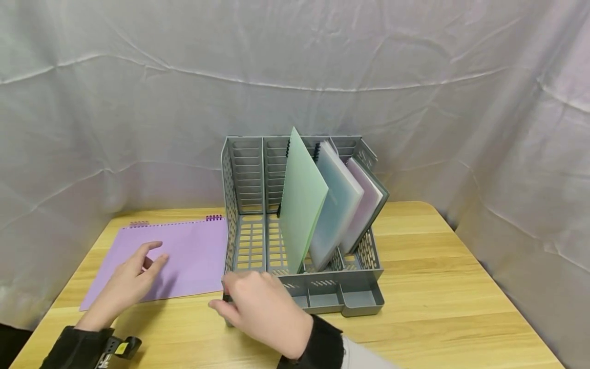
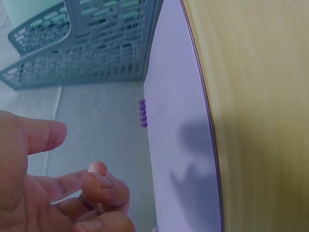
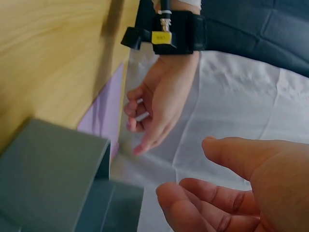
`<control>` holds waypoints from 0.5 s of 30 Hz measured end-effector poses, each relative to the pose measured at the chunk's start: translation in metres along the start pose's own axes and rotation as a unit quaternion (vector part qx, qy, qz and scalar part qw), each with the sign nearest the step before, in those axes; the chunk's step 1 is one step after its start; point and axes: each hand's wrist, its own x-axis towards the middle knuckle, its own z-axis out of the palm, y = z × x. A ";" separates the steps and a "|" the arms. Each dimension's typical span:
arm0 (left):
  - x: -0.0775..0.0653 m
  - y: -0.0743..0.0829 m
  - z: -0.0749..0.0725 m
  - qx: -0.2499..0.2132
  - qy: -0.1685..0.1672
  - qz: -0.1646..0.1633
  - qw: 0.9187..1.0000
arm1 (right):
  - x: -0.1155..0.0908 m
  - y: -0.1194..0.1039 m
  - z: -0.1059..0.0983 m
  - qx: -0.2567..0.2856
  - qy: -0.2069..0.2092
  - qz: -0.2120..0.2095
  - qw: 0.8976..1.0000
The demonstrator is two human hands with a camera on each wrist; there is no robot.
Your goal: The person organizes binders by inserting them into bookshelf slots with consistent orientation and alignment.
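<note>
A purple spiral notebook (image 1: 193,256) lies flat on the table, its coil edge at the back. Over it hovers my left hand (image 1: 131,279), fingers loosely bent and holding nothing; its shadow falls on the cover in the left wrist view. My right hand (image 1: 265,310) is in front of the left corner of a grey desk file organizer (image 1: 318,282). In the right wrist view its thumb and loosely bent fingers hold nothing. Upright in the organizer stand a light green notebook (image 1: 301,200), a blue notebook (image 1: 334,200) and a pinkish-purple notebook (image 1: 361,205).
A dark green notebook (image 1: 380,197) leans at the organizer's right wall. Small open trays (image 1: 361,300) run along the organizer's front. The wooden table (image 1: 442,287) extends to the right, and a grey cloth (image 1: 295,61) hangs behind it.
</note>
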 end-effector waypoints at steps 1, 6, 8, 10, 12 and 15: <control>-0.001 -0.003 -0.002 0.001 0.001 -0.003 1.000 | 0.002 -0.003 0.002 -0.011 0.001 -0.009 1.000; -0.006 -0.017 -0.011 0.008 -0.002 -0.026 1.000 | 0.012 -0.015 0.012 -0.063 -0.002 -0.040 0.997; -0.007 -0.022 -0.014 0.009 -0.005 -0.035 0.999 | 0.017 -0.018 0.018 -0.084 -0.003 -0.051 0.995; -0.009 -0.027 -0.017 0.010 -0.011 -0.045 0.999 | 0.021 -0.020 0.023 -0.101 -0.006 -0.058 0.993; -0.011 -0.031 -0.020 0.012 -0.017 -0.055 0.998 | 0.025 -0.021 0.028 -0.116 -0.012 -0.060 0.991; -0.013 -0.038 -0.023 0.019 -0.022 -0.065 0.997 | 0.031 -0.023 0.033 -0.125 -0.022 -0.059 0.990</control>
